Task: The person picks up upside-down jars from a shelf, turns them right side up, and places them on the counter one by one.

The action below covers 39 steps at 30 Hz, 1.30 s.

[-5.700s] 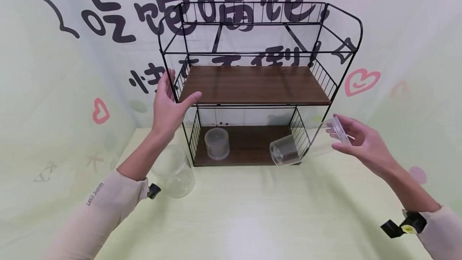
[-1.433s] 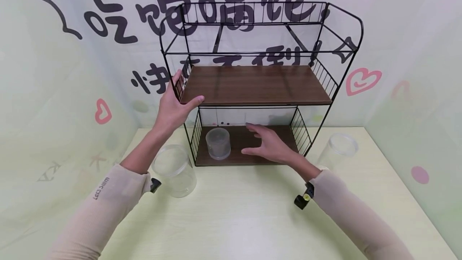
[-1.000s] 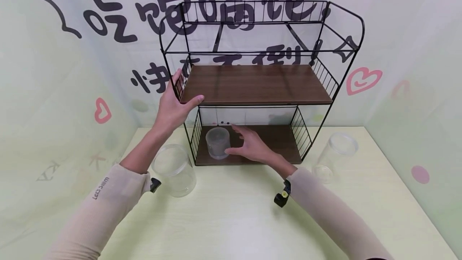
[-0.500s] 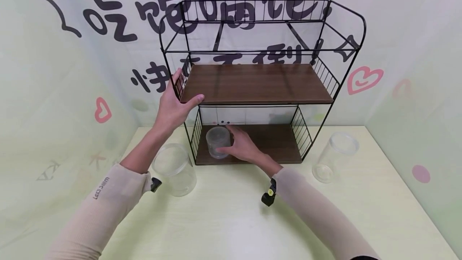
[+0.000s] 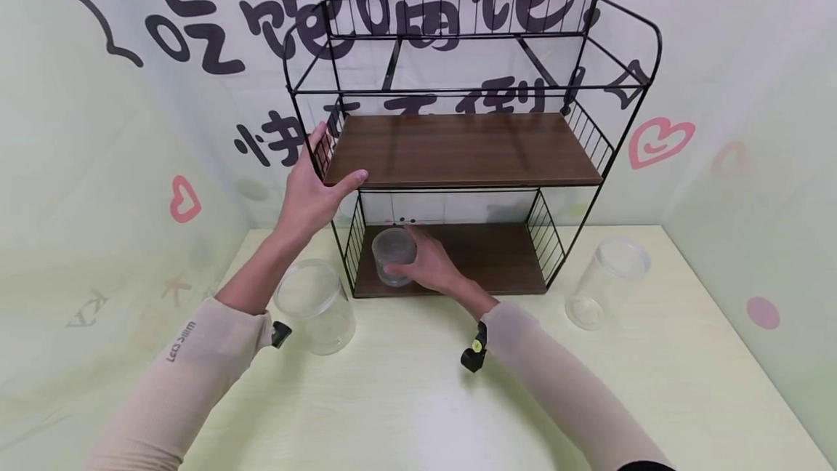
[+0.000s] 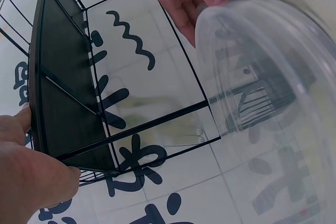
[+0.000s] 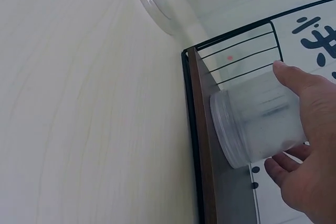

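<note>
My left hand [image 5: 306, 198] grips the left side of a black wire rack [image 5: 464, 151] with brown boards, its thumb over the upper board's front edge. On the lower board [image 5: 487, 260], at the left, stands a small clear plastic jar [image 5: 392, 242]. My right hand [image 5: 429, 264] holds that jar from its right side. In the right wrist view, thumb and fingers of the right hand [image 7: 310, 129] lie on opposite sides of the jar [image 7: 262, 119], whose ridged end is down on the board. Part of the jar's right side is hidden by the hand.
A larger clear jar [image 5: 320, 315] stands on the pale table [image 5: 392, 398] in front of the rack's left side, close to my left forearm. Another tall clear jar [image 5: 615, 275] stands right of the rack. A printed cloth [image 5: 163, 107] hangs behind and around the table.
Earlier my right hand held a tall jar tilted at the rack's right side; that jar now stands on the table. The right hand has moved left to the small jar and taken hold of it.
</note>
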Each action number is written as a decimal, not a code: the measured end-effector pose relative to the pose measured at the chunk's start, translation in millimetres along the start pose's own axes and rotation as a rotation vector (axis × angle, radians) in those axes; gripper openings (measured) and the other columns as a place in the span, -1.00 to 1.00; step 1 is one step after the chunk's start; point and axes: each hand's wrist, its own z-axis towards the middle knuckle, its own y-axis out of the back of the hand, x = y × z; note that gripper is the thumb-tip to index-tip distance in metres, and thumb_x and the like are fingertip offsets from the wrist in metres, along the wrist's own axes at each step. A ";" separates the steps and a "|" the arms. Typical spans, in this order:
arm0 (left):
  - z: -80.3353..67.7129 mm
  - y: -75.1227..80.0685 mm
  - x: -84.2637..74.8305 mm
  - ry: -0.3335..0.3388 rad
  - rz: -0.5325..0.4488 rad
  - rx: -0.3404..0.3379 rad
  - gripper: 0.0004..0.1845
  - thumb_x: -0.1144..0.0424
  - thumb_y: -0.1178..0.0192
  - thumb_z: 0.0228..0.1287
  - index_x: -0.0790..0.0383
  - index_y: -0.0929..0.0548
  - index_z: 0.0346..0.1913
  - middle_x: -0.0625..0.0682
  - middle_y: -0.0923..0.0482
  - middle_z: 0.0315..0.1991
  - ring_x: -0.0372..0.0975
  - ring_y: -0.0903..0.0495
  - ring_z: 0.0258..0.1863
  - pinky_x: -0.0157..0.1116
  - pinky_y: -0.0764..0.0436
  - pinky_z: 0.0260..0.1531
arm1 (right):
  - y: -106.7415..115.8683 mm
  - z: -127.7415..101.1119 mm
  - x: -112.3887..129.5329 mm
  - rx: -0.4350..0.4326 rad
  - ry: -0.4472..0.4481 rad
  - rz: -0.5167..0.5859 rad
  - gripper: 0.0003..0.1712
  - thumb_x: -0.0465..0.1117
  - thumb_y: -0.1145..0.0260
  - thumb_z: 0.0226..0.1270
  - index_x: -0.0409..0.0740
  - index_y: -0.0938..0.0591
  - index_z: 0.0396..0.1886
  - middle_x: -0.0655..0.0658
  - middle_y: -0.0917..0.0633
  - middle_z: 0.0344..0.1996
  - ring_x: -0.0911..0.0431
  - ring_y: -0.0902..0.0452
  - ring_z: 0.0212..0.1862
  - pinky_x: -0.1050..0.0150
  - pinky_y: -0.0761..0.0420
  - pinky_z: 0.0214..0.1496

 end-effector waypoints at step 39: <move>-32.7 -16.0 -0.1 -0.011 -0.344 -0.220 -0.07 0.24 -0.38 0.44 0.13 -0.07 0.70 -0.05 -0.06 0.70 -0.33 -0.03 0.67 -0.45 -0.07 0.59 | 47.4 -75.6 19.2 -0.077 -0.179 0.346 -0.05 0.05 -0.58 0.29 -0.13 -0.42 0.59 -0.16 -0.58 0.40 -0.08 -0.60 0.31 0.02 -0.73 0.20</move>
